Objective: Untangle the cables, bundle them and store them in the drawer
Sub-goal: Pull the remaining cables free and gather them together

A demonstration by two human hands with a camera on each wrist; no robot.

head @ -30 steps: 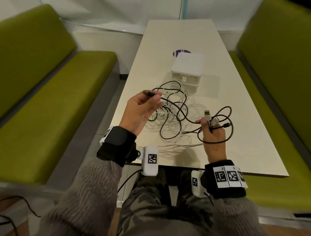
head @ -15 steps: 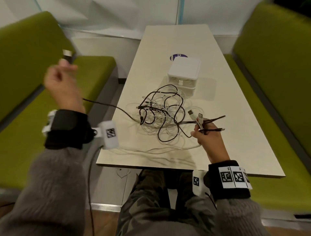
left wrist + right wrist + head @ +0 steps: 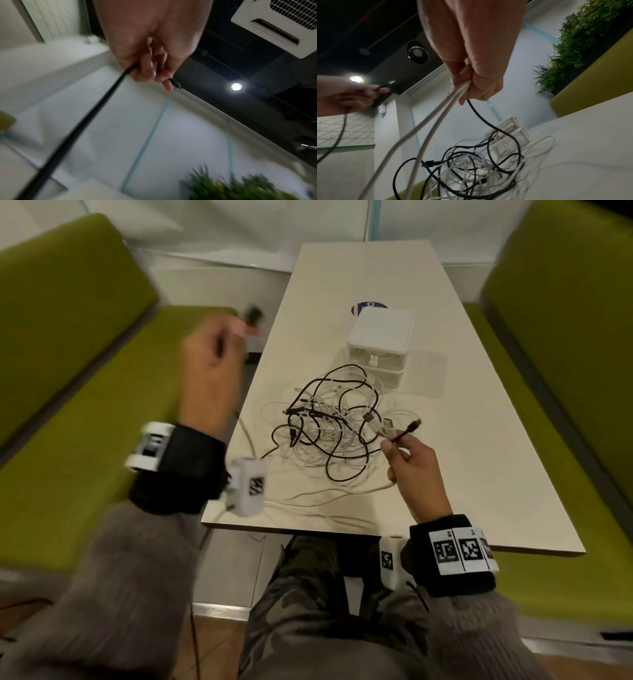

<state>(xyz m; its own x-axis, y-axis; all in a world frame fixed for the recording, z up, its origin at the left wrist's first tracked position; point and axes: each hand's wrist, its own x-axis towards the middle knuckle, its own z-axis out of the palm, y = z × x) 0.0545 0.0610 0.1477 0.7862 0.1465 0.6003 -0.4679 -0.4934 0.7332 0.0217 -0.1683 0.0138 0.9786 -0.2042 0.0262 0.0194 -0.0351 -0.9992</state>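
A tangle of black and white cables lies mid-table, in front of a small white drawer box. My left hand, raised off the table's left edge and blurred, pinches the plug end of a black cable that trails down to the tangle. My right hand hovers just right of the heap and grips several cable ends, white ones and a black one, their plugs sticking up above the fingers.
The beige table is narrow, with green bench seats on both sides. A purple sticker lies behind the drawer box. Both drawers look closed. One white cable runs along the table's near edge.
My left hand, which swung far out left with the black cable end, has come back toward the table. The right hand stayed by the tangle, lifting its cable ends slightly.
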